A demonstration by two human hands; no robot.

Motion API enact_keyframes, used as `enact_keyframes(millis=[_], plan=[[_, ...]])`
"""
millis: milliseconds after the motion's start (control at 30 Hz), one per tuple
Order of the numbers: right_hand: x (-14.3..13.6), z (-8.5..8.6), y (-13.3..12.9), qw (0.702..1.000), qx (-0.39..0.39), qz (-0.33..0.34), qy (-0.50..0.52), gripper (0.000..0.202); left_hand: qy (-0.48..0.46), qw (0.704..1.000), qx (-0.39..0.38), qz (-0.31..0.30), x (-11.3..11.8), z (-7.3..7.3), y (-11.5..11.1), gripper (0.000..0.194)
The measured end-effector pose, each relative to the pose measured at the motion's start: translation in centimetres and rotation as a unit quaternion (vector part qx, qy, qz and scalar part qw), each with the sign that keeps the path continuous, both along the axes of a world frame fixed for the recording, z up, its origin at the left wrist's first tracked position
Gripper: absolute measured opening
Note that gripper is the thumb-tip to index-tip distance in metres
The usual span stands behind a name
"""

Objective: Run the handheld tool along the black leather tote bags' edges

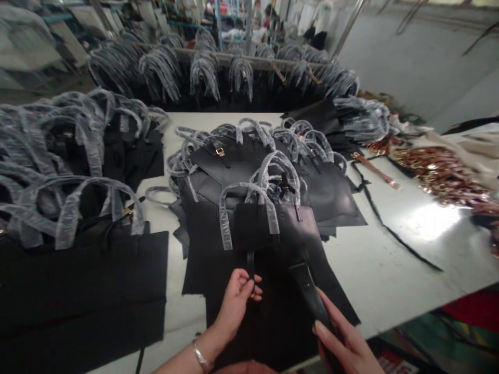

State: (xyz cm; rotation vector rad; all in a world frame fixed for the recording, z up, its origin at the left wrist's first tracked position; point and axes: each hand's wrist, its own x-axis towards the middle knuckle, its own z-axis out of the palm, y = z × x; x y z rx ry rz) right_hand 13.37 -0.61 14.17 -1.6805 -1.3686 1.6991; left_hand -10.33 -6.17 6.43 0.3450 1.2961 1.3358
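In front of me lies a black leather bag panel [273, 317], with plastic-wrapped handles [280, 171] arching at its far end. My left hand [238, 296] is closed, pinching a narrow black strap [250, 262] between thumb and fingers over the panel. Around a wider black leather strap [307, 284] on the right, the fingers and thumb of my right hand [339, 332] are wrapped. That strap slants up and left across the panel. Beyond both hands, more black bag panels [331, 192] with wrapped handles are piled on the table.
The white table [390, 291] carries a stack of black panels [81, 296] with wrapped handles at left. Brown straps with metal buckles [440, 174] lie heaped at right, near a long black strip [384, 223]. Bags with wrapped handles [205, 72] hang on a rail behind.
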Motion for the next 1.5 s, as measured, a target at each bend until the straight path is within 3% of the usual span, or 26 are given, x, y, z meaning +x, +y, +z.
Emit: enact_keyframes(millis=[233,367,567,733,800,933,1033,1167,1333,1500], plan=[[-0.5,2.2,-1.2,0.999,0.024,-0.003,0.022,0.068,-0.037,0.996,0.074,-0.040,0.2,0.0,0.5,0.040],[-1.3,3.3,-1.0,0.998,-0.014,0.058,0.028,0.068,-0.048,0.991,0.105,-0.066,0.3,0.2,0.6,0.052],[-1.3,3.5,-0.8,0.989,-0.057,0.138,0.018,0.066,-0.080,0.988,0.095,-0.093,0.8,0.2,0.5,0.069],[-0.7,4.5,-0.4,0.999,-0.002,0.046,0.004,0.066,-0.071,0.991,0.094,-0.066,1.1,-0.1,0.7,0.063],[-0.8,4.9,-0.1,0.999,-0.018,0.036,0.007,0.065,-0.059,0.991,0.094,-0.071,1.1,0.1,0.9,0.054],[-2.2,4.5,0.1,0.991,-0.093,0.083,0.039,0.061,-0.047,0.989,0.104,-0.096,1.0,0.4,1.2,0.044],[-3.5,3.6,0.4,0.981,-0.146,0.094,0.086,0.070,-0.055,0.986,0.108,-0.114,1.0,0.3,1.3,0.042],[-3.7,3.6,0.9,0.982,-0.142,0.062,0.105,0.084,-0.067,0.989,0.087,-0.099,1.1,0.5,1.5,0.050],[-3.4,3.7,1.0,0.974,-0.177,0.102,0.094,0.075,-0.049,0.989,0.095,-0.104,1.3,0.6,1.4,0.044],[-4.2,2.9,1.3,0.983,-0.127,0.084,0.102,0.086,-0.051,0.991,0.064,-0.103,1.2,0.4,1.0,0.053]])
